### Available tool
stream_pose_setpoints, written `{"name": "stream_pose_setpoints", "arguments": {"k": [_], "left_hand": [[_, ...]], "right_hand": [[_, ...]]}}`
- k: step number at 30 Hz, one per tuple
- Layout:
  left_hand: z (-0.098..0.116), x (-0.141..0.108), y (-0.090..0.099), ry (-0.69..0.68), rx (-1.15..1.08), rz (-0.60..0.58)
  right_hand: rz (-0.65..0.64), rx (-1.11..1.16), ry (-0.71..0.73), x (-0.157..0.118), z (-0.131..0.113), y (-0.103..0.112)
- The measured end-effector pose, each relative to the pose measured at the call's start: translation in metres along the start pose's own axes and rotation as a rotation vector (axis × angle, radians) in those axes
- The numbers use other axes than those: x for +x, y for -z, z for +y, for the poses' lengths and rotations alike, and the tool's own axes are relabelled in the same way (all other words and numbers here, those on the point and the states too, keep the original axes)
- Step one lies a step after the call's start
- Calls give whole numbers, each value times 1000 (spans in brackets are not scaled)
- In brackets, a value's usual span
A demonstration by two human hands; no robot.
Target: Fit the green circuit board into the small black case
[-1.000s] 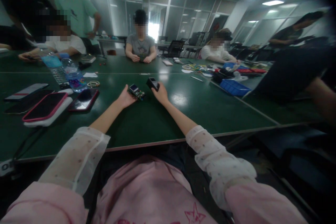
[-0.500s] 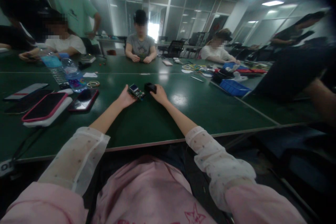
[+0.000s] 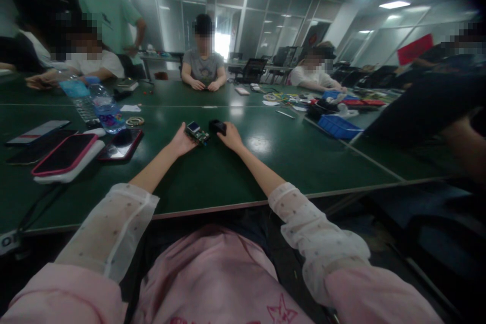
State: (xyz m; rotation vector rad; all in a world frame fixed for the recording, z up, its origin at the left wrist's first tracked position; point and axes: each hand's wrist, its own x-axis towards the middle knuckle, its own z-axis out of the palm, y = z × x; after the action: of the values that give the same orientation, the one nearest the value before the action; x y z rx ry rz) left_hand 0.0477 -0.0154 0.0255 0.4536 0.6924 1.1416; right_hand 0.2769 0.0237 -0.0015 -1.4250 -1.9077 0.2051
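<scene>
My left hand [image 3: 183, 140] grips a green circuit board [image 3: 198, 134] with a small dark screen at its upper left end. The thumb lies along the board's left edge, and the fingers are partly hidden beneath it. A short gap to the right, my right hand [image 3: 231, 137] is closed on a small black box-like case [image 3: 217, 127], held by its right end. The two held things are apart from each other. Both hands are over the green table [image 3: 212, 177], well in from its near edge.
Left of my hands lie a pink-edged phone [image 3: 66, 154], a second phone [image 3: 121, 145] and two water bottles [image 3: 106, 111]. A pen [image 3: 284, 114], a blue tray [image 3: 339, 126] and tangled cables [image 3: 283, 97] lie to the right. Several people sit or stand around the table.
My hands, the board and the black case keep their places. Across the table, a person's hands have lowered. At the far right, a red sheet has come into view.
</scene>
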Motion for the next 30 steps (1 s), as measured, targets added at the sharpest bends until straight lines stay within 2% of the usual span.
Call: {"name": "stream_pose_setpoints", "arguments": {"k": [13, 19, 23, 27, 30], "left_hand": [[0, 2, 2, 2, 16, 4], [1, 0, 1, -5, 35, 3], [1, 2, 5, -10, 57, -6], [1, 6, 9, -22, 71, -21], [0, 6, 10, -10, 84, -15]], "right_hand": [[15, 8, -10, 1, -1, 0], [106, 92, -74, 1, -5, -6], [214, 170, -50, 0, -17, -5], [283, 207, 69, -6, -39, 2], [287, 208, 156, -15, -58, 5]]}}
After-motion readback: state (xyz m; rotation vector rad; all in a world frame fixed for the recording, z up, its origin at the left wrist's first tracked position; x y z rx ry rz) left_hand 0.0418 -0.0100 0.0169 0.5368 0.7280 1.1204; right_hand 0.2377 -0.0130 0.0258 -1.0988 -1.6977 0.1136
